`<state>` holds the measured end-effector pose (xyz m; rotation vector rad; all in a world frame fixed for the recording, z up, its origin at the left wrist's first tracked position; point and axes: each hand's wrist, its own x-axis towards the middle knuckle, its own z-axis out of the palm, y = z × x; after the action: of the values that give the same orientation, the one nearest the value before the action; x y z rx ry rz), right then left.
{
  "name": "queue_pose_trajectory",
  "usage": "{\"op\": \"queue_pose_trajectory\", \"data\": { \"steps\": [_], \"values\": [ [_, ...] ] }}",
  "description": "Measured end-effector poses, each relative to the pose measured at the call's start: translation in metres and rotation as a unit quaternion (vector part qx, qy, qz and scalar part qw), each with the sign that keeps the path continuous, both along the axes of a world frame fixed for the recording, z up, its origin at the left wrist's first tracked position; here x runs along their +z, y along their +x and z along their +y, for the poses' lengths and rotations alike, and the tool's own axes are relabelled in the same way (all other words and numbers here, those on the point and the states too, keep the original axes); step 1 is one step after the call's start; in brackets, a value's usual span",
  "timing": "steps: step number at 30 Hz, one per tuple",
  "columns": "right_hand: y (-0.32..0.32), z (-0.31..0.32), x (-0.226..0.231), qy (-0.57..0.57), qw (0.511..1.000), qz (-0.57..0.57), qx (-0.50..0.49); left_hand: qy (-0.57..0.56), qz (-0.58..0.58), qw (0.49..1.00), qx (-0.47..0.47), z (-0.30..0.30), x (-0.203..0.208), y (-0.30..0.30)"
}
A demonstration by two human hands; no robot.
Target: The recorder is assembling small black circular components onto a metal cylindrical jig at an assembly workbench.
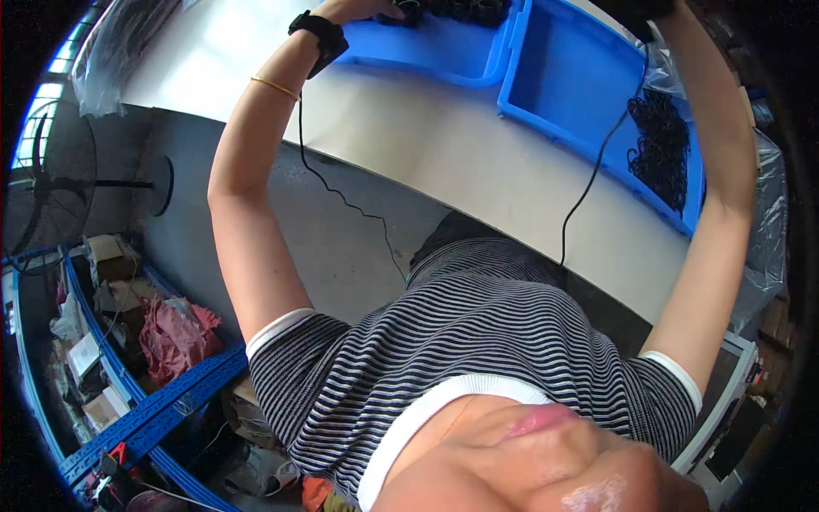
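Note:
My left hand (363,8) reaches to the top edge of the picture, over a blue bin (418,60). A thumb or finger stretches toward a heap of black looped pieces (461,10) in that bin; the other fingers are cut off. On the left wrist are a black band (320,38) and a thin bangle. My right forearm (725,145) goes up past a second blue bin (563,77). The right hand is mostly beyond the top edge, beside a dark shape (636,10) that I cannot make out. Black ring-like pieces (661,149) lie at this bin's right end.
The bins stand on a white table (444,162). One thin black cord (341,198) hangs below the left wrist; another (589,183) crosses the table. At left are a fan (51,183), clear plastic (111,60) and a blue rack (162,410) with boxes. More plastic (768,213) hangs right.

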<state>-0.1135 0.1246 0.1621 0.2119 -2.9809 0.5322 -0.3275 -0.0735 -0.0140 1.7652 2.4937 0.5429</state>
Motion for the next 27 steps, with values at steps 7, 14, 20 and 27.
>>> {"op": "queue_pose_trajectory", "data": {
  "steps": [7,14,20,27],
  "values": [
    [0.079,0.018,0.004,0.012,0.995,-0.021,-0.098,0.024,-0.025,0.999,0.036,-0.017,0.025,-0.015],
    [0.127,0.059,-0.036,0.072,0.988,-0.069,-0.122,-0.135,-0.05,0.989,-0.032,-0.015,0.022,-0.018],
    [0.146,0.067,-0.047,-0.011,0.982,-0.115,-0.151,-0.175,-0.218,0.959,-0.058,-0.019,-0.01,-0.033],
    [0.161,0.083,-0.058,0.111,0.979,-0.088,-0.143,-0.173,-0.134,0.973,-0.078,-0.026,-0.009,-0.023]
  ]
}}
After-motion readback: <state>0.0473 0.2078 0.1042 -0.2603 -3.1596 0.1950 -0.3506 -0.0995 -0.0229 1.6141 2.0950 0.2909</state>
